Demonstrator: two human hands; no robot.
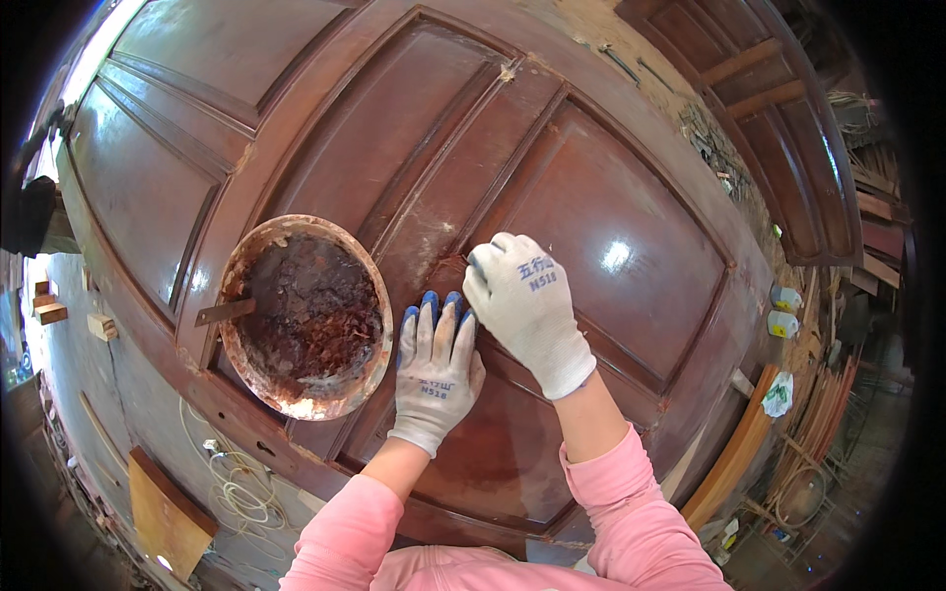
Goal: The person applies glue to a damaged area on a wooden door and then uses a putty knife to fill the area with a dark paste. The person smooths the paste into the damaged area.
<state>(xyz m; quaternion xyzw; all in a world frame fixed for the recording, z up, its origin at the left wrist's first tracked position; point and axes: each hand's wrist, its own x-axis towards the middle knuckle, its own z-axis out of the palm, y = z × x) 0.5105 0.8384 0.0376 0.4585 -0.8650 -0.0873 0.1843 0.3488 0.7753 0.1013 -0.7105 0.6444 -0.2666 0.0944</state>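
A large reddish-brown panelled wooden door lies flat below me. My left hand, in a white glove with blue fingertips, rests flat on the door's middle rail, fingers together and pointing away. My right hand, in the same kind of glove, is curled just beyond it, its fingertips pressed into the groove beside a panel; whatever it may hold is hidden under the glove. A round, rusty-looking metal bowl of dark red-brown paste sits on the door, left of my left hand, with a flat scraper handle sticking out of it.
Another brown panelled door lies at the upper right. Wooden planks and strips lean at the right, beside small plastic containers. On the concrete floor at the left are a coiled white cord, a board and small wooden blocks.
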